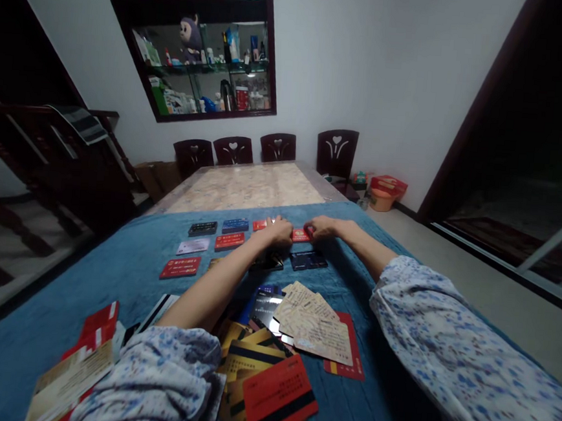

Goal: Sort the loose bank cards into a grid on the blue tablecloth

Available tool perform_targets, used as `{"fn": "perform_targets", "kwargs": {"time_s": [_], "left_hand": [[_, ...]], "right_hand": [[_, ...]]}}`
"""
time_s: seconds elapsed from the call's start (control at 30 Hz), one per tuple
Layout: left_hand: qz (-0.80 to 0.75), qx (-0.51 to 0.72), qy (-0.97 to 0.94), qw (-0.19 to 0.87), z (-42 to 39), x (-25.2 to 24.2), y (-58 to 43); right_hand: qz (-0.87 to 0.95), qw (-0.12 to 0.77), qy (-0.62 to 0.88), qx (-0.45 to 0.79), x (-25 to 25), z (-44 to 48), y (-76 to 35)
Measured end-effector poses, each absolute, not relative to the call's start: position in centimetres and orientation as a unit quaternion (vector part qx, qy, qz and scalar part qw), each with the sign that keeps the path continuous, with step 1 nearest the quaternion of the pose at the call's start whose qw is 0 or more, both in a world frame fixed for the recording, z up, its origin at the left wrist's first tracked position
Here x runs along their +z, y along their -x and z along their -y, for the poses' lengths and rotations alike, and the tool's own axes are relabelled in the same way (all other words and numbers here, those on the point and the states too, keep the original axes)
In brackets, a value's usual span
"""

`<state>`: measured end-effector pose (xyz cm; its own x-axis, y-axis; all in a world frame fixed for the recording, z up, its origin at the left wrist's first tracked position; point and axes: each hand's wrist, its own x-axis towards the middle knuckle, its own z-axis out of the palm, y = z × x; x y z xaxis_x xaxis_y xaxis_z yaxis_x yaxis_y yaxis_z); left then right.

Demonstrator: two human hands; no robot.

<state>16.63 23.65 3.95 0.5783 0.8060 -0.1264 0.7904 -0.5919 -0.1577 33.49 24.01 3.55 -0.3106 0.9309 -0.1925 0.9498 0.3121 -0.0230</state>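
Both my arms reach far across a blue cloth (110, 275). My left hand (279, 231) and my right hand (322, 227) meet at a small red card (300, 235) in the far row, fingers curled and pinching its two ends. Other cards lie flat in rows beside it: a dark one (202, 228), a blue one (236, 225), red ones (230, 241) (180, 267), a pale one (193, 246) and a dark blue one (308, 260). A loose heap of cards (274, 359) lies near me between my forearms.
More cards are stacked at the near left (79, 357). Beyond the cloth the marble tabletop (248, 185) is bare, with several dark wooden chairs (337, 151) behind it. A red-lidded bin (385, 191) stands on the floor at right. A wall niche (200, 55) holds bottles and a plush toy.
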Motion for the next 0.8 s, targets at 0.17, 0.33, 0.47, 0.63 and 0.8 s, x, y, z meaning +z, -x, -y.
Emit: {"fn": "perform_targets", "kwargs": {"time_s": [0.17,0.33,0.47,0.63,0.8], "left_hand": [[0.457,0.102,0.883,0.042,-23.8,3.9,-17.1],[0.474,0.101,0.874,0.043,-23.9,3.5,-17.5],[0.48,0.099,0.87,0.044,-23.6,3.5,-17.7],[0.479,0.093,0.872,0.051,-22.9,3.8,-17.5],[0.47,0.09,0.876,0.061,-21.8,4.5,-16.9]], "right_hand": [[-0.797,0.087,-0.593,-0.078,3.4,-24.4,-33.0],[-0.79,0.09,-0.601,-0.08,3.1,-24.9,-32.7],[-0.792,0.087,-0.6,-0.075,3.0,-24.8,-32.7],[-0.796,0.065,-0.598,-0.07,3.0,-24.3,-33.1],[-0.795,0.038,-0.602,-0.06,2.9,-24.0,-33.8]]}}
